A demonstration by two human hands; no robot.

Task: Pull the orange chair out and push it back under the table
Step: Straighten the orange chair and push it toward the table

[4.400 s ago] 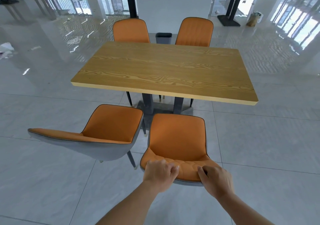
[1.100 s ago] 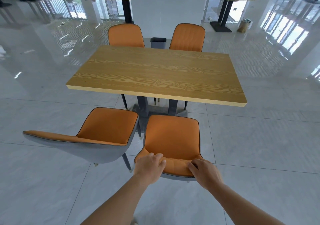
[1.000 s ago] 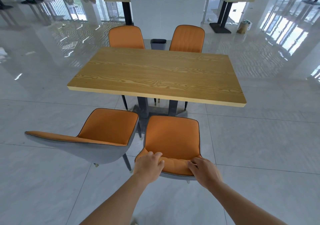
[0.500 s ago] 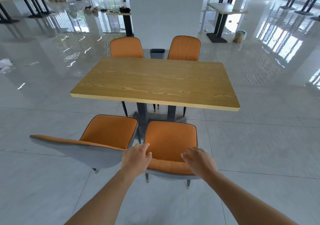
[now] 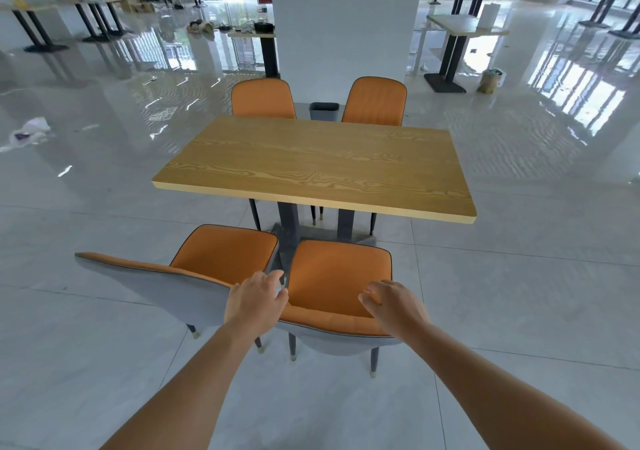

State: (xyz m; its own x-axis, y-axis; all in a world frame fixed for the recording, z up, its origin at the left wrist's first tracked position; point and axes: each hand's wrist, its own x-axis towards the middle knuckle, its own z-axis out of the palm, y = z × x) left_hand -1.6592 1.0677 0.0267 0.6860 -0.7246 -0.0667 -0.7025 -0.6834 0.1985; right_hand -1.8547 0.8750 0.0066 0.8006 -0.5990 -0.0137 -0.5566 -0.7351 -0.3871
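While both arms are stretched forward, the left hand (image 5: 256,299) is laid with loose, open fingers on the left corner of the back of the orange chair (image 5: 337,276). The right hand (image 5: 391,302) is kept over the right end, fingers softly bent. Nothing is gripped. The chair's whole seat is seen before the near edge of the table (image 5: 311,162). A second chair (image 5: 221,252) is stood just left, turned sideways.

A: Anyone holding that orange padded chair with the grey shell (image 5: 339,276)?
B: Barely. The left hand (image 5: 256,302) sits loose at its back's left corner, and the right hand (image 5: 393,306) is half-curled above the right. The chair faces the rectangular wood-grain table (image 5: 311,162).
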